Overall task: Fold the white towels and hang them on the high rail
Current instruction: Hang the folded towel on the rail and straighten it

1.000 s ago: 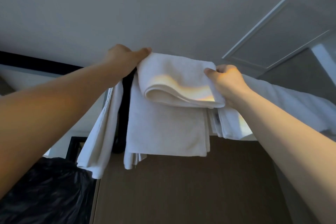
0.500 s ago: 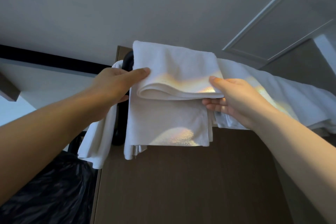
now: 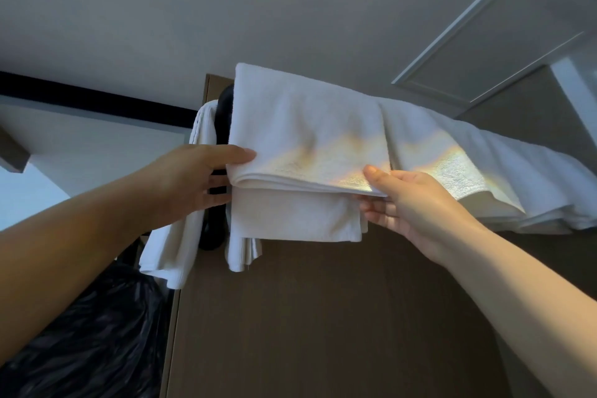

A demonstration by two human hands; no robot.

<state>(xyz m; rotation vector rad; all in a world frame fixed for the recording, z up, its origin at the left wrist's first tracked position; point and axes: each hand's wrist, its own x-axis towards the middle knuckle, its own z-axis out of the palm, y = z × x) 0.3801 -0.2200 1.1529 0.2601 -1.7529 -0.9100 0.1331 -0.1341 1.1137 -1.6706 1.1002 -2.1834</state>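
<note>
- Folded towel [image 3: 307, 139] is up on the high rail [image 3: 222, 119], lying over another towel [image 3: 290, 216]. More white towels hang to the left [image 3: 181, 242] and right [image 3: 484, 165], so I'd say you're mostly done.
- Probably just squaring up and letting go left.
- Your left hand [image 3: 193, 184] pinches its near left corner, thumb on top, fingers underneath.
- Your right hand [image 3: 410, 203] pinches the near right corner the same way.

Both arms raised, left hand [image 3: 193, 181] and right hand [image 3: 410, 203] each pinching the towel [image 3: 307, 139], thumbs on top
</note>
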